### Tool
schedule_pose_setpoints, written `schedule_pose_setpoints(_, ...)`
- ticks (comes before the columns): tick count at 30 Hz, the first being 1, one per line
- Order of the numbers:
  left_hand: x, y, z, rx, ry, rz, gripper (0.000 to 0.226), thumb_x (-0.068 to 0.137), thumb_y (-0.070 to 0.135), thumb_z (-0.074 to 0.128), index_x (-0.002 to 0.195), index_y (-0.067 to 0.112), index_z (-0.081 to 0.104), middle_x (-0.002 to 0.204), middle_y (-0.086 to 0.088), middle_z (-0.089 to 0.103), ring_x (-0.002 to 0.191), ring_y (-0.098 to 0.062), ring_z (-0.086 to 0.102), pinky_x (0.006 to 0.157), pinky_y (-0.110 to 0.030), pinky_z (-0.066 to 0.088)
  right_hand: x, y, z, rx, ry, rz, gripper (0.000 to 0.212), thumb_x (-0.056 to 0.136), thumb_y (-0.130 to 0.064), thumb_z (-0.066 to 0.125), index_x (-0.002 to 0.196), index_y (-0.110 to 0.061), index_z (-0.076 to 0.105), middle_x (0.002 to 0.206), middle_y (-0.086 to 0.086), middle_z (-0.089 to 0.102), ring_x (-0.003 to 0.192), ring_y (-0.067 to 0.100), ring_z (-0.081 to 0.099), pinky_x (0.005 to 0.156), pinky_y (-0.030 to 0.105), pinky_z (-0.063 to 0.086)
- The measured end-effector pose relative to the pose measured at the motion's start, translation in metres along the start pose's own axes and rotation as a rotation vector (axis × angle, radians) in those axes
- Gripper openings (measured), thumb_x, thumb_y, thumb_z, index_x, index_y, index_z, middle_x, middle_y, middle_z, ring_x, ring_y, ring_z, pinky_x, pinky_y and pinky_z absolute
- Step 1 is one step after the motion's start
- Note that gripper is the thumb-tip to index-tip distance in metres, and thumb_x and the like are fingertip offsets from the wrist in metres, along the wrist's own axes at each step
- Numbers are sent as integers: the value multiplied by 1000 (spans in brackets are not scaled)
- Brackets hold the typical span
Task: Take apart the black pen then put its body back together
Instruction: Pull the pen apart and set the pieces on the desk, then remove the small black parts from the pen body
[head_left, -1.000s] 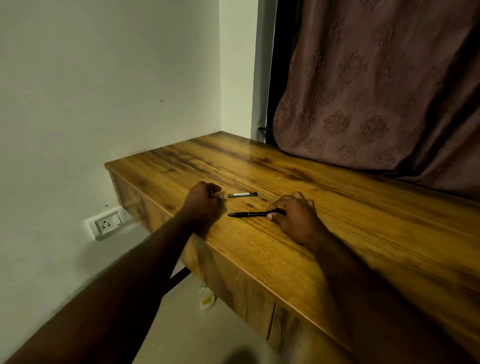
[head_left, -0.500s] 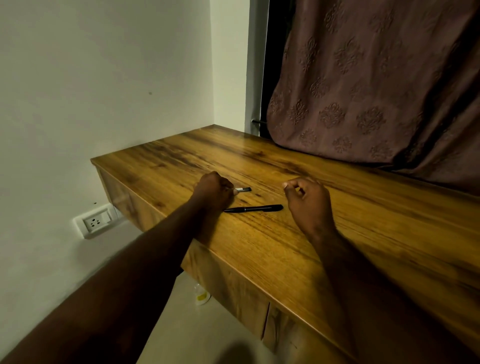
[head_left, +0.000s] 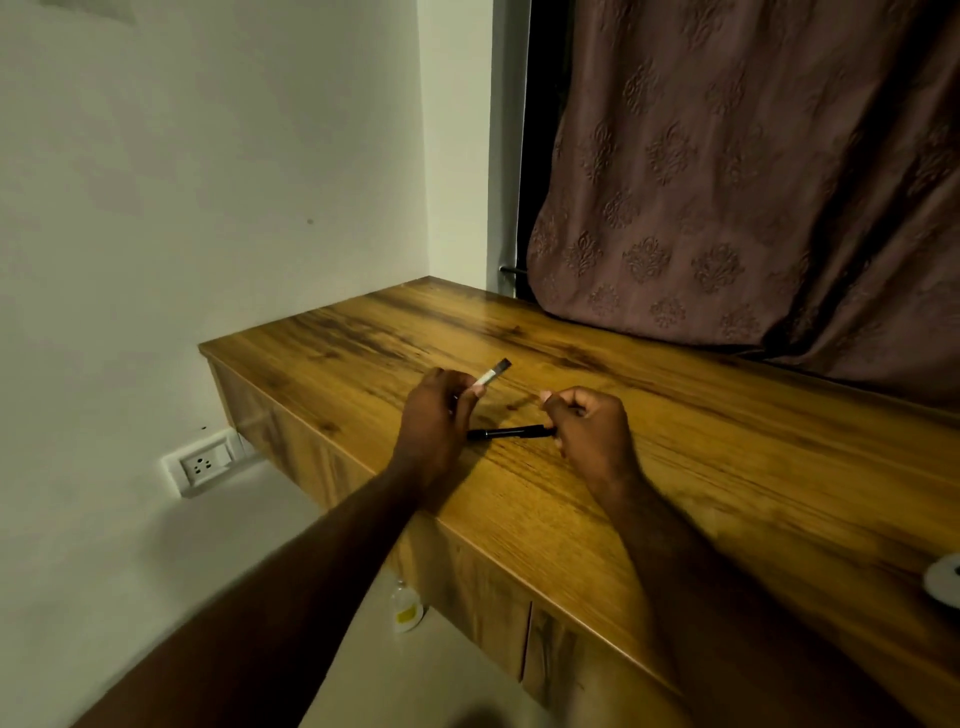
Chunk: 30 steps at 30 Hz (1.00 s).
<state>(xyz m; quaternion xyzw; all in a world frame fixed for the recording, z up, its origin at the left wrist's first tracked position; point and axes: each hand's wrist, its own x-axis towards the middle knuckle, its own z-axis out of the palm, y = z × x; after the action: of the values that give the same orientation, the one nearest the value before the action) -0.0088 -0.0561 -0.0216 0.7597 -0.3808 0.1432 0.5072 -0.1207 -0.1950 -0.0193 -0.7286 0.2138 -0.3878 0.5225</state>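
While our left hand (head_left: 436, 421) pinches the short cap piece (head_left: 492, 371) above the wooden desk (head_left: 727, 467), the black pen body (head_left: 511, 432) lies flat between our hands, our right hand (head_left: 592, 441) curled at its end, whether gripping it we cannot tell

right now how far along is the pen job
Done: a short piece is off the pen body. In hand: the left hand pinches it above the desk; the right hand curls at the body's end, grip unclear. Left: putting them back together.
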Motion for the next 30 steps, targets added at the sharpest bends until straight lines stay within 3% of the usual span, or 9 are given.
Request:
schedule_pose_setpoints(3,-15,17,9,42,-72,88,12,92,22,59,96,13,67,91,-4,62,81,-14,57,72,-27,45,-9,-5,-3,143,-25,132,31,92,-36,58,76,-12,68,62,4,63,37,10,46,38,20,32)
schedule_pose_setpoints(5,-21,23,13,46,-106,111,13,92,20,59,98,12,67,93,-5,63,83,-17,59,75,-29,47,-12,-5,-10,203,-53,182,36,92,-42,57,81,-10,68,63,5,63,38,14,46,37,20,30)
schedule_pose_setpoints(11,-29,27,16,128,-194,235,17,91,22,60,102,11,69,91,-8,67,82,-23,61,71,-30,43,-20,0,-27,162,-193,172,28,93,-25,58,81,-1,67,65,9,62,39,14,44,34,21,31)
schedule_pose_setpoints(16,-32,32,20,229,-259,312,31,90,44,51,99,20,67,90,-5,67,80,-25,62,65,-36,48,-21,6,-33,164,-265,178,31,93,-23,59,85,7,65,68,15,60,45,19,45,38,25,33)
schedule_pose_setpoints(25,-36,33,23,341,-195,308,23,91,41,57,93,20,66,85,-6,70,75,-29,64,59,-39,47,-19,6,-34,223,-249,159,17,91,-15,63,81,-1,65,66,8,62,41,14,49,38,24,39)
schedule_pose_setpoints(30,-38,33,21,336,-229,297,33,93,47,50,91,18,65,81,-8,69,71,-31,63,58,-41,48,-20,7,-33,186,-242,123,16,89,-12,64,86,4,66,67,12,61,45,18,49,40,27,41)
